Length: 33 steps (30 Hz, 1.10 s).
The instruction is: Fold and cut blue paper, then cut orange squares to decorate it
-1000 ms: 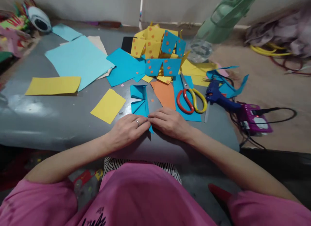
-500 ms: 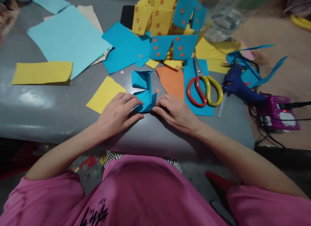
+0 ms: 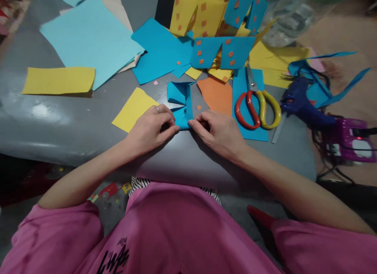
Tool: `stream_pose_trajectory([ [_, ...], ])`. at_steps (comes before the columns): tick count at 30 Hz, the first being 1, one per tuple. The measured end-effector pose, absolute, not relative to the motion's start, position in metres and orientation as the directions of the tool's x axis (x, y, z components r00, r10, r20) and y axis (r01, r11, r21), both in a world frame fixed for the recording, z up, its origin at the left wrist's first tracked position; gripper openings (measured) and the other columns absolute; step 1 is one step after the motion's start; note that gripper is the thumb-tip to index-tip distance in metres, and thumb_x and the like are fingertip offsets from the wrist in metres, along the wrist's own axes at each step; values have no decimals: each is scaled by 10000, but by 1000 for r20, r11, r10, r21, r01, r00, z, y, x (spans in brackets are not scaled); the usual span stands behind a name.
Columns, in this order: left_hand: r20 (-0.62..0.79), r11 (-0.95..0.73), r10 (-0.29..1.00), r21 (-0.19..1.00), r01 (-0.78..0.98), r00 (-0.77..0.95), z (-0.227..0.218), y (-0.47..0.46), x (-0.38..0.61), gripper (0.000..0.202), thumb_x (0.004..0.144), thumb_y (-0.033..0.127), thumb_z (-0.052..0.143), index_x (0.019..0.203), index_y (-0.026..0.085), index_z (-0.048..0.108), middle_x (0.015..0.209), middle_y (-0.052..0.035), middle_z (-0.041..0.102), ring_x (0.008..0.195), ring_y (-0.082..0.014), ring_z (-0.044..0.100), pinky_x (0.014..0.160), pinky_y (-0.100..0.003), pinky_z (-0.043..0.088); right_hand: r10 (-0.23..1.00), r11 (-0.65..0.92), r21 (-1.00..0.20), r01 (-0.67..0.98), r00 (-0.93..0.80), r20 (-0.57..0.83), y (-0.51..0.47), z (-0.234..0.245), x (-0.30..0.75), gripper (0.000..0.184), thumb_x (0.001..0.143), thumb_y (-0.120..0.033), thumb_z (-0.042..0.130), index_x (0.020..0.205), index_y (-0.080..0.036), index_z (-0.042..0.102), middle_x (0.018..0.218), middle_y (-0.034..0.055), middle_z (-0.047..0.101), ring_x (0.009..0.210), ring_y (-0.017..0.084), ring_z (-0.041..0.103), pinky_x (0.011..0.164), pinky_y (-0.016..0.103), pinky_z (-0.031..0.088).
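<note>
The left hand (image 3: 154,125) and right hand (image 3: 219,130), fingers curled, pinch the lower corners of a small folded blue paper (image 3: 187,115), which lies near the front edge of the grey table (image 3: 73,126). It has slits on its left side, a raised fold at the top and a creased lower edge; the left fingers hide part of it. The left hand overlaps a yellow square (image 3: 134,111). An orange piece (image 3: 219,95) lies beyond the right hand, beside scissors (image 3: 252,103) resting on a blue sheet (image 3: 256,135). Orange-dotted cutouts (image 3: 207,52) stand behind; a glue gun (image 3: 308,103) lies far right.
</note>
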<state>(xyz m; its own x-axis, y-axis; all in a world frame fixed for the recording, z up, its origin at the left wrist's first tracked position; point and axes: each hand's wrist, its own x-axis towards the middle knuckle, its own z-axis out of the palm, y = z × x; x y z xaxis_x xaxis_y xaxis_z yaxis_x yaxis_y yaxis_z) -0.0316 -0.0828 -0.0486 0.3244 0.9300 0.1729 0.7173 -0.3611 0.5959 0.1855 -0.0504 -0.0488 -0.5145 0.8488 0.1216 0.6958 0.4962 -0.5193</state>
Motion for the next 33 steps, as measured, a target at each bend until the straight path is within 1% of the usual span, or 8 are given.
stream_pose_trajectory([
  [10, 130, -299, 953, 553, 778, 274, -49, -83, -24, 166, 884, 268, 624, 747, 174, 614, 976, -72, 671, 957, -218, 599, 840, -354, 472, 860, 510, -240, 826, -497, 116, -55, -53, 181, 402, 1016, -444, 423, 803, -181, 639, 774, 93, 687, 695, 198, 588, 567, 323, 241],
  [13, 127, -304, 952, 510, 804, 280, -48, -82, -23, 138, 875, 264, 626, 770, 176, 609, 981, -78, 659, 950, -228, 587, 820, -359, 470, 871, 490, -201, 848, -482, 92, -56, -51, 177, 372, 1015, -423, 426, 848, -170, 642, 808, 107, 703, 713, 214, 614, 566, 326, 234],
  [16, 137, -328, 944, 449, 831, 299, -49, -82, -22, 112, 897, 280, 607, 883, 172, 630, 996, -90, 646, 934, -244, 573, 799, -370, 464, 882, 467, -246, 849, -466, 66, -57, -49, 178, 302, 1001, -400, 462, 917, -168, 637, 814, 100, 704, 725, 225, 627, 571, 320, 256],
  [18, 157, -362, 932, 411, 837, 326, -50, -83, -22, 148, 933, 292, 561, 979, 173, 637, 1032, -100, 642, 935, -252, 566, 814, -384, 459, 886, 451, -329, 829, -459, 58, -56, -47, 180, 254, 980, -381, 506, 1020, -163, 628, 792, 77, 697, 715, 222, 628, 573, 311, 283],
  [21, 182, -414, 910, 371, 831, 372, -51, -84, -23, 201, 971, 298, 497, 1057, 186, 639, 1093, -105, 638, 955, -256, 562, 852, -401, 453, 891, 418, -482, 770, -452, 50, -52, -43, 184, 292, 954, -390, 554, 1121, -155, 604, 773, 45, 684, 681, 205, 623, 583, 302, 328],
  [24, 195, -438, 899, 355, 826, 393, -52, -84, -25, 222, 983, 308, 480, 1072, 188, 644, 1099, -102, 642, 953, -254, 563, 854, -395, 451, 891, 391, -564, 727, -452, 35, -46, -39, 185, 277, 954, -435, 543, 999, -175, 631, 772, 38, 675, 671, 193, 613, 599, 304, 345],
  [29, 211, -441, 896, 340, 830, 390, -52, -84, -24, 242, 976, 379, 514, 1051, 190, 644, 1070, -98, 653, 949, -258, 561, 850, -391, 450, 884, 357, -650, 671, -468, 3, -38, -34, 183, 224, 920, -394, 572, 833, -193, 619, 696, 9, 628, 646, 162, 561, 622, 302, 344],
  [33, 208, -434, 899, 317, 844, 384, -52, -85, -23, 266, 972, 430, 520, 998, 190, 633, 1015, -95, 653, 926, -259, 561, 827, -388, 446, 899, 325, -666, 672, -439, -4, -37, -33, 183, 225, 905, -365, 565, 761, -195, 594, 660, 4, 600, 625, 149, 522, 615, 301, 329],
])
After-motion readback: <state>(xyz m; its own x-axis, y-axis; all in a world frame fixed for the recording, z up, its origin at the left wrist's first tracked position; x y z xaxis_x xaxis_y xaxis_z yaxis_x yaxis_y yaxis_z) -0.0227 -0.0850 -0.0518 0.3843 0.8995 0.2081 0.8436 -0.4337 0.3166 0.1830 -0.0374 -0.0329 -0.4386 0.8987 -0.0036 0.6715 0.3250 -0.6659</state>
